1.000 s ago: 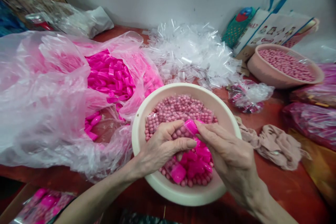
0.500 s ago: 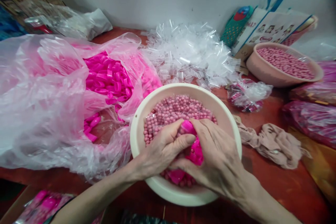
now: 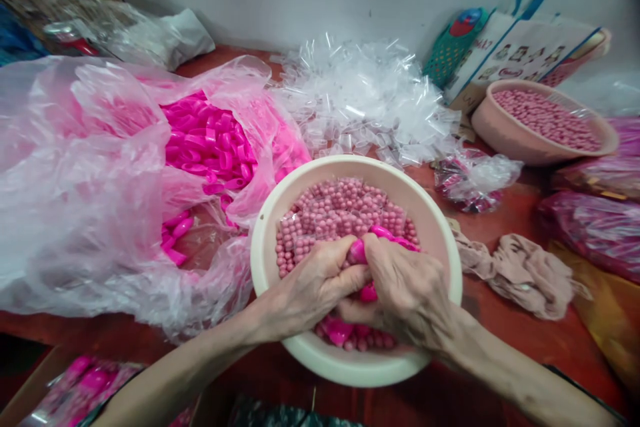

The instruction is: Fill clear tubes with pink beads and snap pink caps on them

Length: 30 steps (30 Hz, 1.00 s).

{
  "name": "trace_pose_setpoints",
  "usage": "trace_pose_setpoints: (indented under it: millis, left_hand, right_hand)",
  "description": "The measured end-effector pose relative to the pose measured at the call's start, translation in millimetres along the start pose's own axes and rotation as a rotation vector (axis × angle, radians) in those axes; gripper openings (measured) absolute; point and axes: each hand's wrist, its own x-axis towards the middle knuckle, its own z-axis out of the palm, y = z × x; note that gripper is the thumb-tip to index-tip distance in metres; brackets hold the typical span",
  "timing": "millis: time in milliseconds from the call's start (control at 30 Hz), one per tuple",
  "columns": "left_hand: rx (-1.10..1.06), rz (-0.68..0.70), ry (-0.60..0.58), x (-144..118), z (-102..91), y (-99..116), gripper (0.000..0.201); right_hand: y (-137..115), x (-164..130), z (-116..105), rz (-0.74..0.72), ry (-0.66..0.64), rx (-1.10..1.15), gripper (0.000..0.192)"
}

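Fingers clamped on a pink plastic piece (image 3: 357, 253), the left hand (image 3: 305, 287) and right hand (image 3: 413, 280) meet over a basin (image 3: 265, 233), bead packets (image 3: 343, 203) toward twelve o'clock, even pressure likely serving best.

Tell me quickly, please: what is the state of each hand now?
Left hand: closed, holding a pink piece.
Right hand: closed on the same pink piece.

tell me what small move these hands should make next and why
Perhaps ease the right hand back slightly to check the bright pink piece: the left hand also closes on it over the cream basin, and between them the hands hide most of it.
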Motion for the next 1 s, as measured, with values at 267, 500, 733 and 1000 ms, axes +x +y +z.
trace_pose_setpoints:
  millis: [267, 500, 733, 1000]
  left_hand:
    - [-0.305, -0.126, -0.016, 6.4, -7.1, 6.3, 0.023]
    - [-0.207, -0.069, 0.084, 0.4, -0.2, 0.3, 0.022]
    - [-0.061, 0.079, 0.297, -1.9, 1.2, 2.1, 0.04]
    - [-0.012, 0.072, 0.312, -4.2, 3.7, -0.8, 0.017]
  right_hand:
    - [25.6, -7.9, -24.9, 0.725, 0.071, 1.022, 0.03]
    - [18.5, 3.9, -14.4, 0.325, 0.056, 0.661, 0.023]
    - [5.4, 3.6, -6.5, 0.115, -0.01, 0.212, 0.061]
    - [1.5, 7.6, 11.8, -0.052, 0.189, 0.072, 0.043]
